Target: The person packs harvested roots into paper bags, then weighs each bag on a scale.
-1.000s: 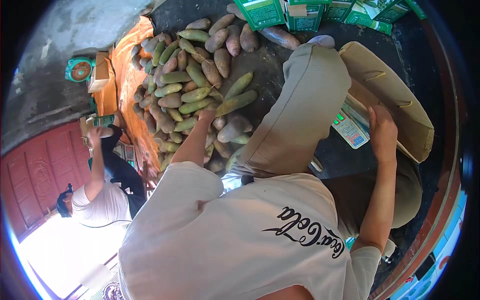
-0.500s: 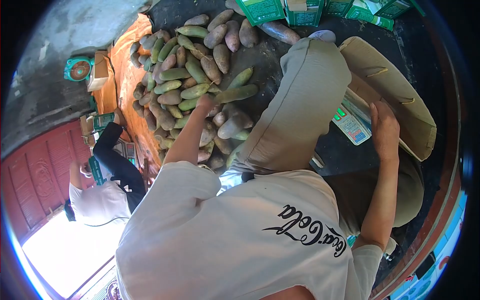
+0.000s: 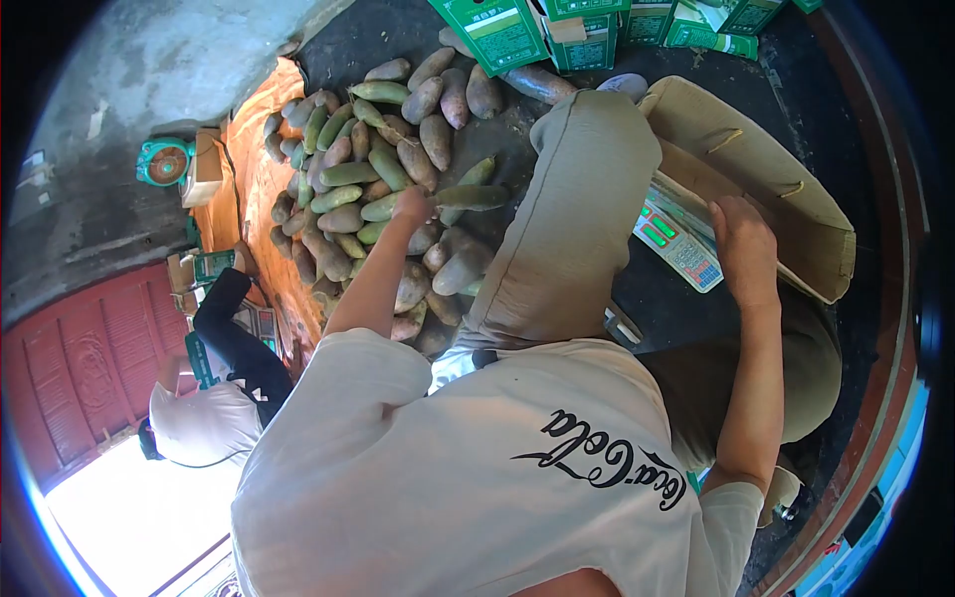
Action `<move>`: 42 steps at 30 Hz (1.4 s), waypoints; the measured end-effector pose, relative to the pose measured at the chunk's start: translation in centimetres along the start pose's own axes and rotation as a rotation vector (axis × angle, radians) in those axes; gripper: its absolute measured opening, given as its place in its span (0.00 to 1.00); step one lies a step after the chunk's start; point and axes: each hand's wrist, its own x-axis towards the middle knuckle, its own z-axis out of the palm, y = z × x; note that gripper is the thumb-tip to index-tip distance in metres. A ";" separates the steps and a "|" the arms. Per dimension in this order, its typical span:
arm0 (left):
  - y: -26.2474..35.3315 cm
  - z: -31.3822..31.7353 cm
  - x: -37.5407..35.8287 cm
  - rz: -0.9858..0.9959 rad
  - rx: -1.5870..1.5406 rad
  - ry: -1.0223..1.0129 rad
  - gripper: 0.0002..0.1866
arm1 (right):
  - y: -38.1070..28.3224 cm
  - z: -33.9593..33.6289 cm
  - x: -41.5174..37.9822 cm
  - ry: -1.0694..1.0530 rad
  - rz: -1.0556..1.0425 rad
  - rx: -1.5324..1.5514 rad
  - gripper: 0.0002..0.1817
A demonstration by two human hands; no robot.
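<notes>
My left hand (image 3: 412,207) is closed at the pile's near right side, around one end of a long green radish (image 3: 473,197). Beneath and beyond it lie other green radishes (image 3: 348,173) and brownish, soil-covered ones (image 3: 435,141). On my right, an open cardboard box (image 3: 796,199) with string handles stands by the scale. My right hand (image 3: 746,249) is at the box's near edge, its fingers bent over the rim; the fingertips are partly hidden. Just left of that hand is a digital scale (image 3: 681,247) with green lit displays and a keypad.
Green printed cartons (image 3: 497,35) stand at the top. An orange sheet (image 3: 261,149) lies left of the pile, with a teal fan-like device (image 3: 164,161) beyond. Another person in a white shirt (image 3: 204,423) sits at far left. My bent knee (image 3: 597,139) rises between pile and scale.
The view has shifted slightly, so the scale and box appear further left. The long radish at my left hand has turned a little, its far end lower in the picture. My right hand stays by the box.
</notes>
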 end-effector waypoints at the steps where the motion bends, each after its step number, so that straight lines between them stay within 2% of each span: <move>1: 0.2 -0.1 -0.1 0.010 -0.030 0.000 0.12 | 0.0 0.0 -0.1 0.001 0.000 -0.004 0.10; 7: -4.1 3.1 5.2 0.085 -0.192 0.097 0.12 | 0.0 -0.2 -0.3 -0.015 -0.006 -0.023 0.09; 14: -6.0 4.4 7.1 0.105 -0.179 0.122 0.15 | -0.2 -0.4 -0.5 -0.024 -0.023 -0.041 0.07; 15: -5.9 4.0 6.9 0.149 -0.130 0.110 0.16 | -0.2 -0.4 -0.5 -0.026 -0.019 -0.043 0.07; 17: -5.4 3.8 6.6 0.092 -0.214 0.087 0.17 | -0.2 -0.4 -0.5 -0.034 -0.011 -0.047 0.07; 19: -0.3 1.2 0.8 -0.112 -0.481 0.063 0.17 | -0.2 -0.4 -0.6 -0.042 -0.004 -0.051 0.07; 22: 0.5 0.7 -1.1 -0.025 -0.499 0.034 0.17 | 0.0 -0.3 -0.6 -0.035 -0.020 -0.054 0.07; 25: -0.1 1.0 -1.0 0.031 -0.430 0.087 0.15 | -0.1 -0.3 -0.7 -0.042 -0.013 -0.056 0.07; 28: -0.3 0.6 -0.7 0.161 0.027 0.156 0.13 | 0.2 0.0 -0.7 -0.030 -0.024 -0.050 0.08; 31: 0.0 0.8 -0.5 0.145 0.187 0.187 0.12 | 0.4 0.2 -0.8 -0.037 -0.021 -0.075 0.08; 34: -0.8 1.1 0.8 0.111 0.191 0.166 0.12 | 0.4 0.1 -1.0 -0.037 -0.002 -0.102 0.09; 37: -1.0 1.2 1.2 0.158 -0.004 0.140 0.13 | 0.2 -0.3 -1.2 -0.054 0.016 -0.116 0.09; 40: -0.3 0.9 1.4 0.341 -0.145 0.291 0.14 | 0.4 -0.1 -1.4 -0.046 0.014 -0.120 0.09; 42: 1.0 -0.4 0.5 0.279 -0.418 0.308 0.12 | 0.5 -0.2 -1.4 -0.047 0.017 -0.119 0.09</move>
